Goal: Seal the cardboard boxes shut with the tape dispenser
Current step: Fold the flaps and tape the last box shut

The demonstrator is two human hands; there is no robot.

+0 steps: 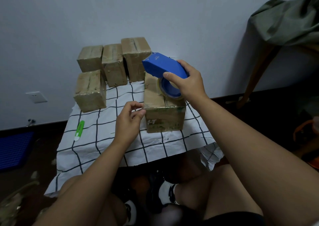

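Bare knees and forearms fill the bottom of the view; the person sits at a low surface under a white cloth with a black grid.

Largest first. Brown cardboard box with a printed mark on its near face: stands just beyond the left fingertips and directly under the right fingers. Top flaps are folded down, the centre seam looks unsealed, though glossy tape is hard to rule out.

Four brown cardboard boxes, grouped well beyond the left fingers by the wall: shiny strips show along their seams and edges. Judged already taped.

Blue plastic tape dispenser with a clear tape roll: right hand grips it, fingers and thumb curled around the body above the roll, nose pointing away, roll resting on or just above the near box top.

Left hand: thumb and forefinger close together at the box's upper left corner; cannot tell if they pinch a tape end.

Green and white utility knife: lies on the cloth, left of the left hand, apart.

Progress estimate: four of five boxes sealed, fifth in hand.
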